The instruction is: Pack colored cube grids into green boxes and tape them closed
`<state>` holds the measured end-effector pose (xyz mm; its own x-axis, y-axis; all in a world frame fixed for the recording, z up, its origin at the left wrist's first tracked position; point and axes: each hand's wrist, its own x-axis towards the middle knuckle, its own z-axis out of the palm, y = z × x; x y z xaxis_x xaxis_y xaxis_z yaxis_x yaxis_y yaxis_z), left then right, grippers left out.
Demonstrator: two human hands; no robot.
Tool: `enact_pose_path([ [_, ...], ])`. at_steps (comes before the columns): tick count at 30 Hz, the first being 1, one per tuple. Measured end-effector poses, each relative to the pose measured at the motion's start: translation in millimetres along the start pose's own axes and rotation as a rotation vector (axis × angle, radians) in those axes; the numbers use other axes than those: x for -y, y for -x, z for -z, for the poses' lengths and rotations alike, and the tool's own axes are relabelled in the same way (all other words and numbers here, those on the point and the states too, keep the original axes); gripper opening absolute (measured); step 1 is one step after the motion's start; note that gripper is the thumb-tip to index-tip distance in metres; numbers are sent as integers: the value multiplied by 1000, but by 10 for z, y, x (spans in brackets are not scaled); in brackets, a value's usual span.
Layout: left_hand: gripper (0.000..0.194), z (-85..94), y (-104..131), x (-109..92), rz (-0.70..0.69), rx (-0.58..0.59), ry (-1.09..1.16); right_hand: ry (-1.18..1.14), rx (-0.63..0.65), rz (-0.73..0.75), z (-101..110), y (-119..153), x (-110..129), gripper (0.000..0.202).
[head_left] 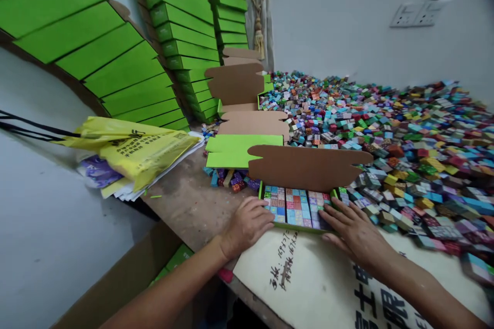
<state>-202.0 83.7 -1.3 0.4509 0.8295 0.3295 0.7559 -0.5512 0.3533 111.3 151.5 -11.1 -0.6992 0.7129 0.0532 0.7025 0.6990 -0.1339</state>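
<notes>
A green cardboard box (301,226) stands in front of me with its brown-lined lid (309,168) raised. Rows of small patterned boxes (296,205) fill it, with dark gaps between three groups. My left hand (249,223) is closed at the box's left front corner, its fingers bent over the edge. On the other side, my right hand (357,231) lies with spread fingers over the right end of the box. Its fingertips touch the small boxes there, and its thumb is apart near the front wall. What lies under the right palm is hidden.
Loose small boxes (405,164) form a large heap on the right. More open cartons (235,82) stand behind mine. Green cartons (177,25) are stacked at the back left. A yellow bag (142,154) lies at left; a marked cream board (309,277) is beneath my hands.
</notes>
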Motion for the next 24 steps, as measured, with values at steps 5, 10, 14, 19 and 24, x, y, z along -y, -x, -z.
enact_pose_path([
  [5, 49, -43, -105, -21, 321, -148, 73, -296, 41, -119, 318, -126, 131, 55],
  [10, 57, -172, -137, -134, 467, -60, 154, -629, 134, -309, 508, -340, 163, 64],
  [14, 65, -169, -134, -92, 435, -24, 185, -860, 154, -536, 510, -486, 156, 62],
  [19, 76, -140, -99, -22, 409, 24, 229, -994, 147, -676, 586, -526, 191, 58],
  [24, 79, -208, -85, -102, 396, 25, 117, -1047, 143, -732, 726, -524, 248, 63],
])
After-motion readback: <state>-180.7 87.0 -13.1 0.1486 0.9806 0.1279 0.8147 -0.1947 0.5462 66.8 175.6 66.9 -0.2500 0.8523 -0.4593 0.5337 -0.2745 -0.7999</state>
